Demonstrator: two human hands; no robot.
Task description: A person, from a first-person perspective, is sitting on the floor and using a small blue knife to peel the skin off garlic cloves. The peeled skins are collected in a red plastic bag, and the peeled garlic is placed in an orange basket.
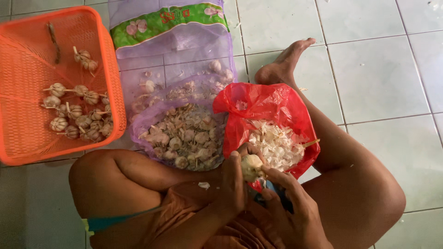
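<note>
Two hands peel one garlic bulb over a red bag.

The left hand [233,184] has its fingers curled tight on the garlic bulb [251,167], and the right hand [288,203] pinches it from the other side, with something blue under it that I cannot make out. The bulb sits just over the red bag [270,103] of white skins. It could slip and fall, or skins could miss the bag and land on the floor tiles [378,78]. The purple net bag [184,133] and orange basket [27,92] hold more garlic.

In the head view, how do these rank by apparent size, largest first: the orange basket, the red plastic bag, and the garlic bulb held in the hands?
1. Orange basket, largest.
2. Red plastic bag, clearly smaller.
3. Garlic bulb, smallest, held by both hands.
</note>
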